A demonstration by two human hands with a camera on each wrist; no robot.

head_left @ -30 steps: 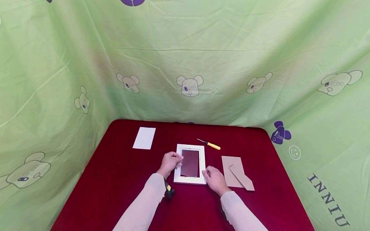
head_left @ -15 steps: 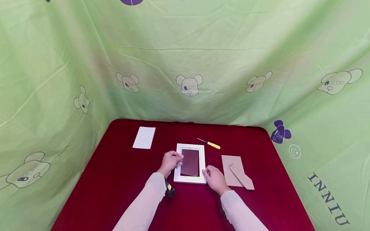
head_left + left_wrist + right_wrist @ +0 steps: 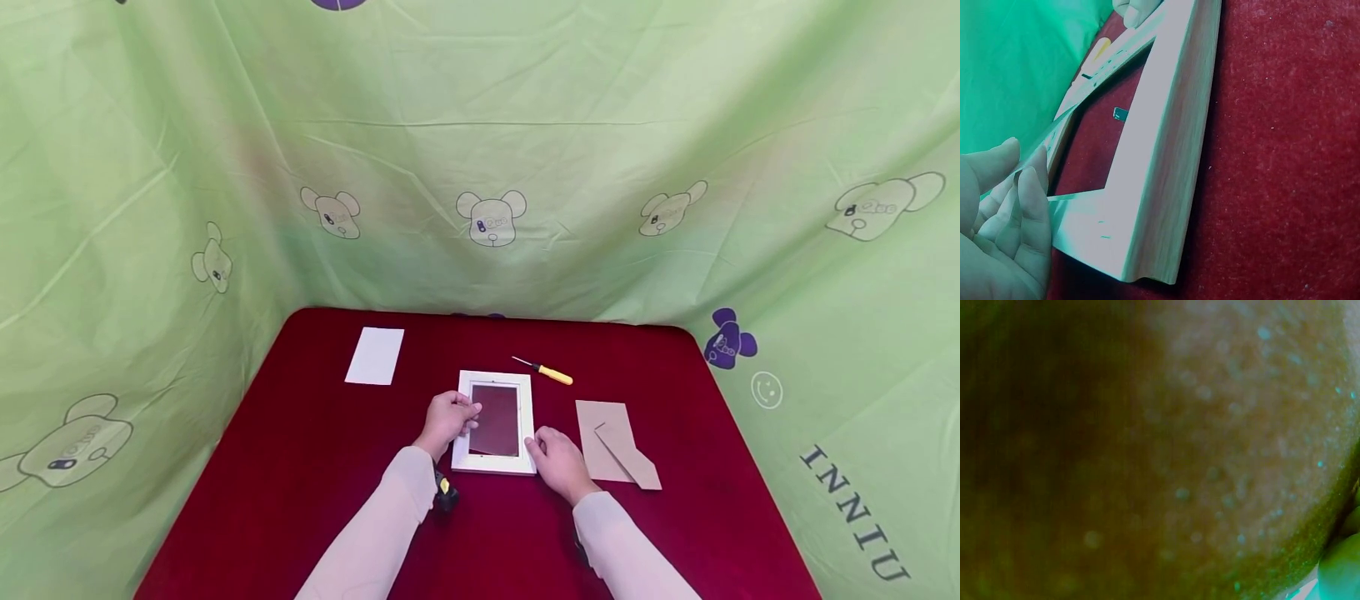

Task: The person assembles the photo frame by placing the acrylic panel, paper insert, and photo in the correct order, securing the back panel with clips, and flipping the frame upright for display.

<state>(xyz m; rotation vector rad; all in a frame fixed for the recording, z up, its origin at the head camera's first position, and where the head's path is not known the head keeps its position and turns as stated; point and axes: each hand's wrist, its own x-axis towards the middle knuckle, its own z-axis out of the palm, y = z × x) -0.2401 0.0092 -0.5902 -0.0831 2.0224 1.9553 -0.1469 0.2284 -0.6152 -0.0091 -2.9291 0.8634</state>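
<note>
A white picture frame (image 3: 530,417) lies on the red cloth, its opening showing a clear sheet (image 3: 497,421) that sits slightly tilted. My left hand (image 3: 447,423) is at the frame's left side and pinches the edge of that thin sheet between thumb and fingers. In the left wrist view, the left hand (image 3: 1007,219) holds the clear sheet (image 3: 1046,132) raised at this edge above the frame (image 3: 1147,144). My right hand (image 3: 558,462) grips the frame's right side near the lower corner. Mostly dark blur fills the right wrist view.
Behind the frame lies a yellow-handled screwdriver (image 3: 555,375). A brown backing board (image 3: 592,442) with a stand leg is to the right of my right hand. White paper (image 3: 375,356) lies at the back left of the red table (image 3: 300,500). Green curtains surround it.
My left hand has moved slightly to the right over the frame opening, with the clear sheet shifting along. The right hand stays at the frame's side.
</note>
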